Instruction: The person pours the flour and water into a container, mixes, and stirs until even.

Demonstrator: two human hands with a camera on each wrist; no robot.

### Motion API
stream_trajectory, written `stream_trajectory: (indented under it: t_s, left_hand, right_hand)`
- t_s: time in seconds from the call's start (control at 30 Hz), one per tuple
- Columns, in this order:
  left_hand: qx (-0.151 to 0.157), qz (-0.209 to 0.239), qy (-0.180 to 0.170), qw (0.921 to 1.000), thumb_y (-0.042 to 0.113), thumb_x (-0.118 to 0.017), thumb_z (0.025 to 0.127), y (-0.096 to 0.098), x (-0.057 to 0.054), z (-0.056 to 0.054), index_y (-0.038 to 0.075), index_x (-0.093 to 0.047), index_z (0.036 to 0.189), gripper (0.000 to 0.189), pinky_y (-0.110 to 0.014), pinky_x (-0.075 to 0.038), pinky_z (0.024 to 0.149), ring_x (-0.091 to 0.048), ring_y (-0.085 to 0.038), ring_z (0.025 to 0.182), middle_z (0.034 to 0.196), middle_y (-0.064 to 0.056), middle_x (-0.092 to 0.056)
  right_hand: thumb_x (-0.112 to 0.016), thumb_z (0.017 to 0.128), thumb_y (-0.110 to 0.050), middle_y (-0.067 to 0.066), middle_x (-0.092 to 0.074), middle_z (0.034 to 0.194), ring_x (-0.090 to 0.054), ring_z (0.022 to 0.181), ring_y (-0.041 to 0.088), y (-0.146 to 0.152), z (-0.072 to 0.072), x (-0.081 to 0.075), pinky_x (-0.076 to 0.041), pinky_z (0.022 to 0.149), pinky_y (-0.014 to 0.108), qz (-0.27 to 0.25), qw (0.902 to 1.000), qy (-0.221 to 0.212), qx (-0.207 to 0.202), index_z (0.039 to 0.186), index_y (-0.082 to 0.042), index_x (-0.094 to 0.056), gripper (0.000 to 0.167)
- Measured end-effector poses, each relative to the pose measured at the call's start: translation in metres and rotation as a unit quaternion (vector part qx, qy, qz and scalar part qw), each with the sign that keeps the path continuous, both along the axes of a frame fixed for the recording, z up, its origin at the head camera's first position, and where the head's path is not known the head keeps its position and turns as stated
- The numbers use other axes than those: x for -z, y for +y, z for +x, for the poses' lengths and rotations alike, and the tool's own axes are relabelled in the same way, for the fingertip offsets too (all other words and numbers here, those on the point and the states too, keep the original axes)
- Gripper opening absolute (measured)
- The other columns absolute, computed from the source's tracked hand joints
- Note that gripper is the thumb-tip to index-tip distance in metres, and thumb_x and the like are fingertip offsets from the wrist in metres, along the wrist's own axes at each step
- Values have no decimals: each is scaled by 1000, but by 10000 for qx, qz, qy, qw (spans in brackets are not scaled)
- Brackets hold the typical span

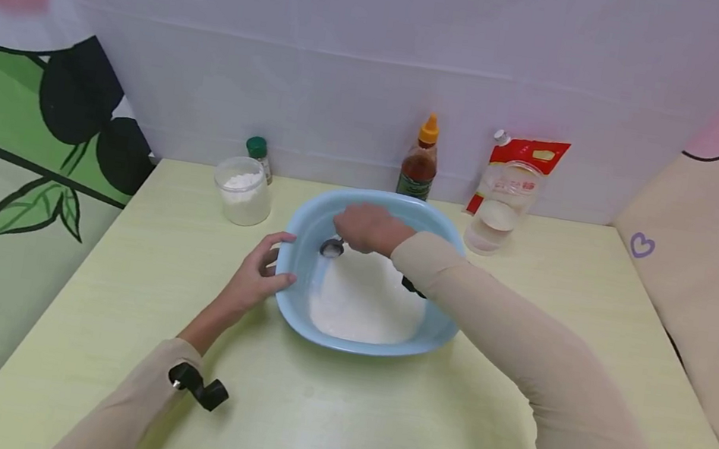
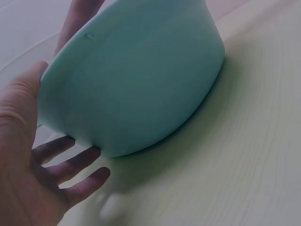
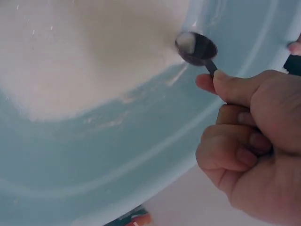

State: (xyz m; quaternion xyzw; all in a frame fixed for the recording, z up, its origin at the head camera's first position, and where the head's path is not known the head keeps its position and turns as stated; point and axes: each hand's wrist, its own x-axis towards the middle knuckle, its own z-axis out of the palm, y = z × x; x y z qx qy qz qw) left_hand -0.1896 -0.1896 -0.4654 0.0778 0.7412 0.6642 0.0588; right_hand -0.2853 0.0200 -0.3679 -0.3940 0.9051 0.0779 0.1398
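Observation:
A light blue plastic basin [image 1: 429, 342] stands on the table with a white layer [image 1: 366, 298] spread over its bottom. My left hand [image 1: 259, 272] holds its left rim, thumb at the edge and fingers against the outer wall [image 2: 136, 84]. Over the far left part of the basin, my right hand [image 1: 366, 227] pinches the short handle of a small round metal spoon [image 3: 196, 48] between thumb and forefinger. The other fingers curl into the palm. The spoon's bowl is near the edge of the white layer, with a pale patch showing inside it.
Left of the basin are a clear jar of white powder [image 1: 244, 197] and a small green-capped shaker [image 1: 259, 153]. Behind it stands a sauce bottle [image 1: 419, 164] with a yellow nozzle. A clear container [image 1: 494, 224] and a red-and-white spouted pouch [image 1: 535, 153] are at the back right.

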Motion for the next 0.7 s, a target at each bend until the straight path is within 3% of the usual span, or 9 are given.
stream_trajectory:
  t_s: [0.2, 0.33, 0.5, 0.63, 0.7]
  left_hand:
    - [-23, -72, -26, 10000, -3, -59, 85, -1, -1, 0, 7, -34, 145, 66, -30, -61, 74, -62, -39, 110, 139, -36, -47]
    - [-21, -69, 36, 10000, -3, -60, 85, -2, -1, -1, 7, -34, 145, 65, -31, -61, 73, -63, -38, 108, 137, -37, -47]
    - [-41, -40, 0, 10000, -4, -59, 85, -2, -1, 0, 6, -34, 145, 66, -31, -61, 73, -62, -37, 108, 136, -36, -48]
    - [-26, -30, -33, 10000, -4, -59, 85, -2, -1, 0, 6, -34, 145, 66, -30, -61, 75, -61, -39, 111, 137, -36, -47]
    - [-30, -8, -27, 10000, -4, -59, 85, -2, -1, 0, 6, -34, 145, 66, -29, -61, 75, -60, -40, 112, 137, -36, -47]
  right_hand:
    - [-54, 101, -11, 6, -57, 88, -48, 78, 22, 15, -11, -1, -43, 71, 31, 182, 9981, 564, 186, 105, -8, -67, 14]
    - [-60, 99, -17, 8, -63, 90, -50, 78, 23, 24, -12, -5, -47, 72, 33, 382, 9972, 631, 150, 104, -8, -68, 14]
    - [-59, 99, -15, 3, -57, 87, -50, 81, 20, 22, -5, -7, -43, 73, 29, 289, 9992, -276, -4, 107, -9, -69, 14]
    - [-58, 100, -15, -1, -58, 88, -49, 80, 16, 13, 7, -6, -41, 69, 25, 193, 9903, -1298, -449, 110, -10, -75, 20]
    - [-58, 100, -15, -2, -58, 89, -48, 79, 14, 8, 11, -5, -40, 68, 23, 140, 9864, -1554, -522, 111, -10, -75, 21]
